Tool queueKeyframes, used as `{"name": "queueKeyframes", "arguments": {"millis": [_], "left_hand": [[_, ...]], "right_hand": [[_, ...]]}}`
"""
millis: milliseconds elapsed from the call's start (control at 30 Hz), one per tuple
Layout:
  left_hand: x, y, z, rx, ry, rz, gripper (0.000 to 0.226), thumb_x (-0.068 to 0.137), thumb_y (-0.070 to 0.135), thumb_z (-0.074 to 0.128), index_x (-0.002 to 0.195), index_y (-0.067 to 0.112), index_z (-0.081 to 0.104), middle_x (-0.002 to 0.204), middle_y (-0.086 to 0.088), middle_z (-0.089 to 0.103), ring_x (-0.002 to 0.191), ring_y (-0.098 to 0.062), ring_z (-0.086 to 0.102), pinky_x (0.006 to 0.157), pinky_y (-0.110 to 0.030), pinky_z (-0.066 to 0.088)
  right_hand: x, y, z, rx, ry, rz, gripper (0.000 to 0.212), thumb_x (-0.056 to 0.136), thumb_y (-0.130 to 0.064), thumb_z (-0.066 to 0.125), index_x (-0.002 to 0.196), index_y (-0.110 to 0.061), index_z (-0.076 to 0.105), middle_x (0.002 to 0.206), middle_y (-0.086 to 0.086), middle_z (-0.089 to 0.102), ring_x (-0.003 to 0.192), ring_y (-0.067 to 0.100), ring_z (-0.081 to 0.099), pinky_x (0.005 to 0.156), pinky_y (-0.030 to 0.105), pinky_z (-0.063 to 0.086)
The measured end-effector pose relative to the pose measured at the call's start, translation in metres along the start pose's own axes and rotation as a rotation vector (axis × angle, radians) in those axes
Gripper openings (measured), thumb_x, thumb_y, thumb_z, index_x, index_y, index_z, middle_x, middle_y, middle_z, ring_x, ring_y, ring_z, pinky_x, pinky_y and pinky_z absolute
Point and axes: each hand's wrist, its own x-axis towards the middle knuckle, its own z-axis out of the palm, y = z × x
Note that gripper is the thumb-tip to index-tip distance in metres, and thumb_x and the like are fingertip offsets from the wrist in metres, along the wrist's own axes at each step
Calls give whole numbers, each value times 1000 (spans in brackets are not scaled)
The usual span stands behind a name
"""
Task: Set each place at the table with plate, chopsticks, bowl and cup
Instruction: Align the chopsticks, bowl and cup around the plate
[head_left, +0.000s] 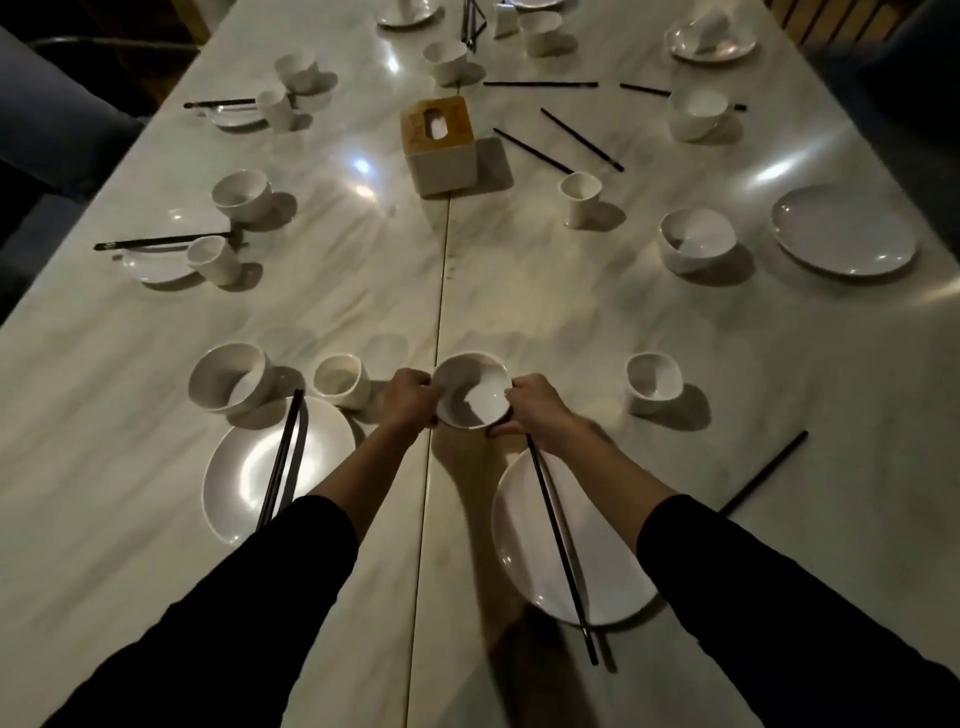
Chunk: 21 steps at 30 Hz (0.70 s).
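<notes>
A small white bowl (471, 391) hangs over the table's middle seam, held between both hands. My left hand (410, 397) grips its left rim and my right hand (535, 405) grips its right side. Below my right wrist lies a white plate (613, 571) with black chopsticks (561, 551) across it. To the left sits another plate (244, 467) with chopsticks (283, 462), a bowl (227, 383) and a cup (340, 379) behind it. A lone cup (652, 382) stands to the right.
A tissue box (439, 143) stands mid-table. Further settings line the left edge; a plate (844, 228), bowl (696, 244) and cup (579, 197) sit at the right. Loose chopsticks (582, 139) lie at the far right, and one stick (766, 470) near my right arm.
</notes>
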Motion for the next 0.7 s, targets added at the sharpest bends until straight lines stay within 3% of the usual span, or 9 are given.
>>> {"name": "queueKeyframes", "arguments": {"millis": [167, 300, 400, 467, 533, 600, 700], "left_hand": [[3, 4, 4, -107, 16, -8, 32, 89, 6, 53, 119, -2, 61, 110, -25, 64, 93, -41, 64, 66, -45, 58], [-9, 0, 13, -218, 162, -15, 48, 90, 17, 59, 134, 3, 48, 117, -20, 61, 100, -33, 62, 83, -48, 56], [-43, -9, 28, -191, 383, 44, 38, 86, 30, 61, 117, 10, 50, 103, -9, 59, 93, -24, 58, 78, -35, 47], [-73, -21, 46, -109, 372, 121, 23, 83, 27, 62, 100, 14, 52, 96, -5, 58, 86, -20, 58, 71, -31, 47], [-102, -33, 68, 19, 252, 220, 16, 83, 22, 61, 96, 18, 52, 92, -4, 59, 79, -17, 57, 65, -29, 49], [-123, -42, 89, 121, 136, 256, 17, 86, 23, 61, 100, 18, 52, 90, -3, 61, 77, -17, 60, 65, -34, 54], [-142, -45, 112, 185, 59, 231, 20, 87, 24, 60, 102, 14, 51, 88, -7, 64, 76, -20, 64, 66, -39, 56]], "right_hand": [[-1, -3, 3, 89, 80, 17, 33, 92, 7, 44, 123, 11, 55, 118, 29, 55, 100, 49, 61, 84, 50, 55], [-12, 1, -14, -76, 229, -143, 25, 90, -2, 52, 111, 5, 64, 103, 19, 68, 81, 35, 70, 79, 46, 59], [-32, 18, -44, -355, 413, -379, 20, 90, -9, 54, 103, -5, 68, 97, 15, 72, 87, 31, 68, 78, 42, 56], [-49, 43, -67, -486, 558, -478, 14, 90, -11, 55, 92, -7, 68, 89, 14, 71, 84, 29, 66, 68, 32, 48], [-66, 74, -91, -546, 744, -453, 12, 89, -11, 55, 86, -8, 66, 87, 14, 69, 82, 31, 63, 65, 27, 36], [-80, 101, -114, -494, 896, -336, 11, 88, -10, 55, 90, -7, 65, 93, 16, 67, 86, 33, 62, 68, 27, 35], [-92, 127, -145, -466, 932, -111, 21, 86, -10, 57, 106, -4, 58, 112, 20, 59, 101, 36, 56, 76, 33, 40]]}}
